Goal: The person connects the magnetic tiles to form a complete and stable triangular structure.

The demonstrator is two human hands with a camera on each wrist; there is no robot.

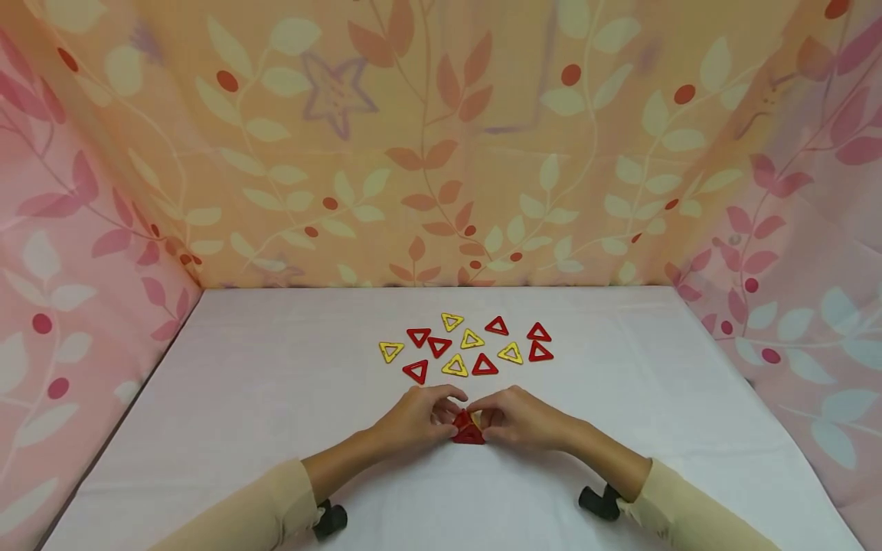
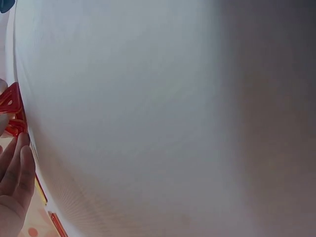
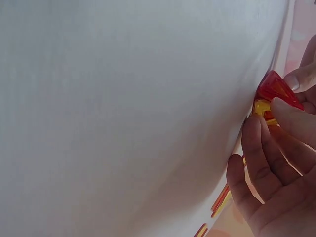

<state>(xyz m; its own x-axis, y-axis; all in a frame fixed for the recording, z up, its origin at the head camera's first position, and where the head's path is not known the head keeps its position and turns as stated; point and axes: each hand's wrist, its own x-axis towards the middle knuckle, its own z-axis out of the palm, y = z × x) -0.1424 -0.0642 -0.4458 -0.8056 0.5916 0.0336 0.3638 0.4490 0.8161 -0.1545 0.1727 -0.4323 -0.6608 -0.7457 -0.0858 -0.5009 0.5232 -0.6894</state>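
Red and yellow triangle frames stand leaning together as a small pyramid near the front of the table. A red triangle [image 1: 470,437] faces me in the head view, and a yellow triangle [image 3: 261,106] shows behind it in the right wrist view. My left hand [image 1: 423,415] pinches the left side of this cluster, thumb at the red lower corner. From the other side my right hand [image 1: 521,418] grips the yellow and red pieces between thumb and fingers. In the left wrist view the red piece [image 2: 11,100] sits at the left edge, partly covered by fingers.
Several loose triangles lie flat beyond the hands, among them a yellow one [image 1: 455,366] and a red one [image 1: 485,365]. White cloth covers the table [image 1: 276,360]. A patterned curtain [image 1: 427,153] rises at the back and both sides.
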